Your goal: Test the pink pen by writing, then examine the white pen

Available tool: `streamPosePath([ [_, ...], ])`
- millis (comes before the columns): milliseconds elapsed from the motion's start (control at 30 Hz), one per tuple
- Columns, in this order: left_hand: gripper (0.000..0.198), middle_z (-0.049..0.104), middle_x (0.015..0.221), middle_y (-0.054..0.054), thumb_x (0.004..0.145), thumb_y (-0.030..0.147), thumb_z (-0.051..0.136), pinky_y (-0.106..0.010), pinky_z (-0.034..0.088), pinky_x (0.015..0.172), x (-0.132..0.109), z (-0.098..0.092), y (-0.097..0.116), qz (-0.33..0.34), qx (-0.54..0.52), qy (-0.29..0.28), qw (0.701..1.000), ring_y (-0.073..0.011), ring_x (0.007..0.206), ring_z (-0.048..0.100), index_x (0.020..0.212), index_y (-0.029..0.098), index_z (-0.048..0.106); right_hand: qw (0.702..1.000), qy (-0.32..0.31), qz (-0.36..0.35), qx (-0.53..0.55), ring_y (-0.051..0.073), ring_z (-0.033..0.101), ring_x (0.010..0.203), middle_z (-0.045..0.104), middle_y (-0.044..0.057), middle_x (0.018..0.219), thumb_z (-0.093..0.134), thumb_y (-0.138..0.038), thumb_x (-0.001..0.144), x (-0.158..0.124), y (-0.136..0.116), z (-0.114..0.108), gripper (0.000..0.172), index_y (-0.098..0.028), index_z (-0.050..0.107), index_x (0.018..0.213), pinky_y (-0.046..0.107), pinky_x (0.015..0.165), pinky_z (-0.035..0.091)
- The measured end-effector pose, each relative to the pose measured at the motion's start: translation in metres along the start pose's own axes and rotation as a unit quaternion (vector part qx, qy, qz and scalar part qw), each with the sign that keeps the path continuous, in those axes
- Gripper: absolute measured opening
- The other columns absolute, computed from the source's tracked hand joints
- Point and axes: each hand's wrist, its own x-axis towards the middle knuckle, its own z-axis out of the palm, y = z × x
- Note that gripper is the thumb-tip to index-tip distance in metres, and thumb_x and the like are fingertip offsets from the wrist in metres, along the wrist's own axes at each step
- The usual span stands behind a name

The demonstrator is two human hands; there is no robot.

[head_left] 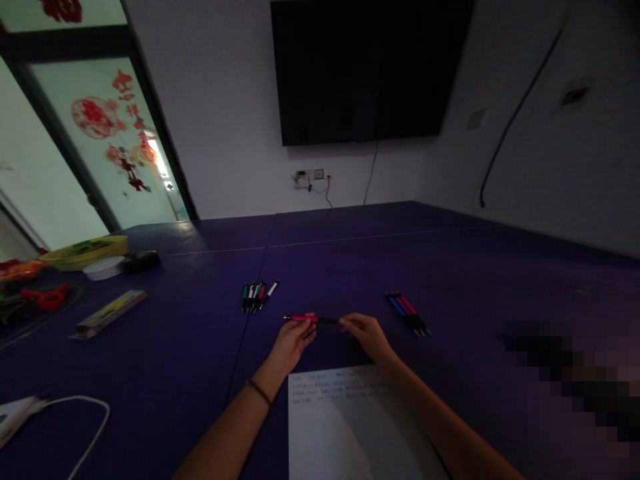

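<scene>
A pink and black pen [327,321] lies level between my two hands, just above the purple table. My left hand [294,339] is closed around its pink part. The fingertips of my right hand [367,331] pinch its black end. To the left sits a group of several pens [254,297] in green, white and pink. On the right, a few blue and pink pens [407,314] rest side by side at a slant. Below my hands is a sheet of paper [335,433] with handwriting at its top; my right forearm covers part of it.
The purple table [175,373] reaches to the wall under a dark screen [370,73]. At left are a long thin box [109,315], a yellow basket [90,253], a white round container [104,268], red-handled scissors [47,297] and a white cable [103,403].
</scene>
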Motion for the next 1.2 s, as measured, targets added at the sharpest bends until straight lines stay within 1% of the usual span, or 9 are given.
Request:
streamPosePath([
  [100, 0.013, 0.062, 0.065, -0.004, 0.063, 0.014, 0.066, -0.024, 0.045, 0.069, 0.0001, -0.0001, 0.0000, 0.000, -0.001, 0.000, 1.000, -0.0095, 0.061, 0.057, 0.076, 0.011, 0.064, 1.000, -0.007, -0.003, -0.015, 0.015, 0.055, 0.056, 0.061, 0.003, 0.057, 0.051, -0.047, 0.068, -0.0002, 0.0011, -0.0001, 0.034, -0.016, 0.064, 0.065, 0.026, 0.053, 0.041],
  [233, 0.013, 0.062, 0.065, -0.004, 0.064, 0.015, 0.065, -0.024, 0.045, 0.069, 0.0012, -0.0014, -0.0004, -0.001, -0.006, -0.003, 1.000, -0.0095, 0.061, 0.057, 0.077, 0.012, 0.064, 1.000, -0.007, 0.006, 0.017, 0.014, 0.056, 0.057, 0.061, 0.001, 0.060, 0.062, -0.040, 0.059, -0.0010, 0.0009, 0.0001, 0.031, -0.017, 0.063, 0.079, 0.025, 0.053, 0.042],
  [400, 0.012, 0.062, 0.066, -0.004, 0.065, 0.014, 0.064, -0.023, 0.045, 0.068, 0.0033, -0.0031, -0.0014, -0.001, -0.006, -0.011, 1.000, -0.0094, 0.061, 0.057, 0.077, 0.012, 0.064, 0.999, 0.002, -0.005, 0.048, 0.015, 0.057, 0.063, 0.063, 0.002, 0.067, 0.064, -0.037, 0.056, 0.0004, 0.0022, 0.0012, 0.025, -0.017, 0.063, 0.070, 0.028, 0.062, 0.045],
  [533, 0.012, 0.062, 0.067, -0.003, 0.065, 0.015, 0.065, -0.024, 0.045, 0.068, 0.0042, -0.0040, -0.0020, -0.002, -0.005, -0.008, 1.000, -0.0092, 0.061, 0.057, 0.077, 0.012, 0.063, 0.999, -0.004, 0.001, 0.045, 0.015, 0.056, 0.059, 0.061, 0.002, 0.061, 0.062, -0.040, 0.056, 0.0003, 0.0042, 0.0025, 0.026, -0.017, 0.063, 0.068, 0.028, 0.058, 0.045],
  [633, 0.013, 0.062, 0.067, -0.003, 0.064, 0.016, 0.065, -0.024, 0.045, 0.069, 0.0039, -0.0044, -0.0018, -0.002, -0.003, -0.008, 1.000, -0.0096, 0.061, 0.057, 0.076, 0.013, 0.063, 0.999, -0.012, 0.000, 0.043, 0.015, 0.055, 0.059, 0.061, 0.001, 0.061, 0.062, -0.041, 0.057, -0.0008, 0.0031, 0.0026, 0.027, -0.017, 0.063, 0.069, 0.027, 0.058, 0.044],
  [867, 0.013, 0.062, 0.066, -0.003, 0.062, 0.017, 0.067, -0.024, 0.045, 0.069, 0.0035, -0.0036, -0.0018, 0.002, -0.003, -0.014, 1.000, -0.0093, 0.061, 0.057, 0.074, 0.012, 0.064, 0.999, -0.034, -0.029, 0.009, 0.014, 0.053, 0.061, 0.059, 0.001, 0.061, 0.054, -0.044, 0.065, -0.0021, -0.0049, 0.0017, 0.028, -0.017, 0.061, 0.062, 0.026, 0.058, 0.042],
  [933, 0.014, 0.062, 0.065, -0.003, 0.062, 0.017, 0.068, -0.024, 0.045, 0.069, 0.0036, -0.0034, -0.0017, 0.003, -0.006, -0.017, 1.000, -0.0093, 0.061, 0.057, 0.075, 0.012, 0.064, 0.999, -0.032, -0.024, 0.014, 0.015, 0.053, 0.061, 0.059, 0.001, 0.061, 0.054, -0.044, 0.065, -0.0021, -0.0041, 0.0024, 0.028, -0.017, 0.061, 0.063, 0.026, 0.058, 0.042],
  [1067, 0.016, 0.062, 0.066, -0.003, 0.061, 0.018, 0.068, -0.024, 0.045, 0.069, 0.0023, -0.0026, -0.0009, 0.006, -0.005, -0.017, 1.000, -0.0094, 0.061, 0.057, 0.075, 0.012, 0.064, 0.998, -0.032, -0.019, 0.040, 0.015, 0.055, 0.064, 0.062, 0.002, 0.067, 0.060, -0.041, 0.060, -0.0024, 0.0005, 0.0044, 0.030, -0.018, 0.062, 0.079, 0.027, 0.060, 0.043],
  [1200, 0.016, 0.062, 0.066, -0.004, 0.060, 0.020, 0.069, -0.023, 0.045, 0.069, 0.0002, -0.0015, -0.0004, 0.007, 0.006, -0.017, 1.000, -0.0095, 0.061, 0.057, 0.072, 0.011, 0.064, 0.999, -0.018, -0.021, 0.026, 0.016, 0.056, 0.063, 0.062, 0.002, 0.066, 0.059, -0.040, 0.061, -0.0028, 0.0010, 0.0049, 0.025, -0.018, 0.063, 0.073, 0.027, 0.060, 0.043],
])
